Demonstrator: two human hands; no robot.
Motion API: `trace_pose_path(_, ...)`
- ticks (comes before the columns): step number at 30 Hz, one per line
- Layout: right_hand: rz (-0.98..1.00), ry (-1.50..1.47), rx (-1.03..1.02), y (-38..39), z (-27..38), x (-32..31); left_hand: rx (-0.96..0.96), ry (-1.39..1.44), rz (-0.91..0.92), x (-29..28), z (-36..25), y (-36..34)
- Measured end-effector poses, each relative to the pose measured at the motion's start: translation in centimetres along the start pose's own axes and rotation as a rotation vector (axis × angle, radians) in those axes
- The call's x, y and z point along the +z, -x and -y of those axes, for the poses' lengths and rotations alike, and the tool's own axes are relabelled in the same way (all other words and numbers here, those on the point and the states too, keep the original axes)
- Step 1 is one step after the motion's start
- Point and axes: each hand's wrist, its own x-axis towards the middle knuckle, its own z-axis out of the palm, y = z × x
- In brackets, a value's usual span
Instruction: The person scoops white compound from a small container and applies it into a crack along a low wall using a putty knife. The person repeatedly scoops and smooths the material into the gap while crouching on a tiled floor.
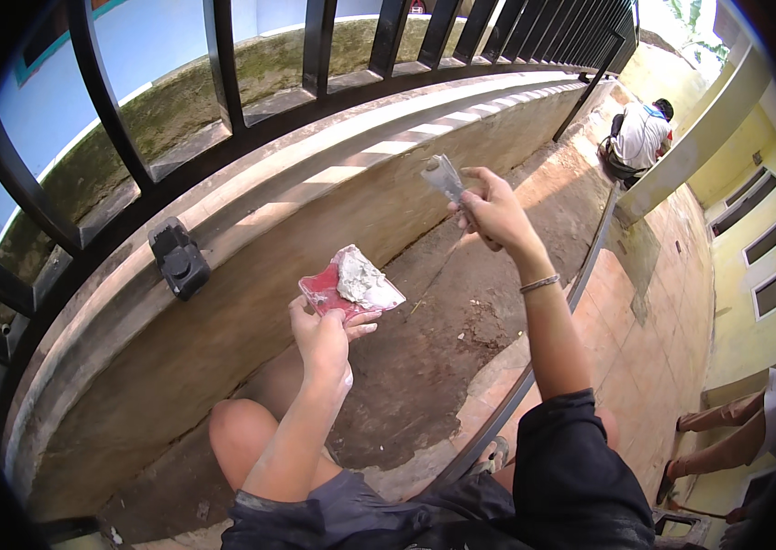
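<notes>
My left hand holds up a flat red piece of board with ragged edges, thumb on top and fingers beneath. A lump of whitish putty sits on the board. Higher and to the right, my right hand is closed round a putty knife, whose grey, smeared blade points up and left toward the low wall. The knife and the board are well apart. Beyond both hands runs the low plastered wall, its face dull brown and its ledge striped with sunlight.
Black metal railing stands along the wall top. A black boxy device rests on the ledge at left. One person crouches at the far right; another person's legs show at the right. A tiled floor lies beyond a dark edge strip.
</notes>
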Motion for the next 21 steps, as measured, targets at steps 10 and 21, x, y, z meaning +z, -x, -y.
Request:
trace_pose_path(10, 0.556, 1.008, 0.035, -4.4, 10.1, -5.1, -0.061, 0.051, 0.067, -0.4, 0.2, -0.1)
trace_pose_path(21, 0.477, 1.685, -0.228, -9.7, 14.8, -0.2, -0.056, 0.080, 0.113, -0.5, -0.5, 0.3)
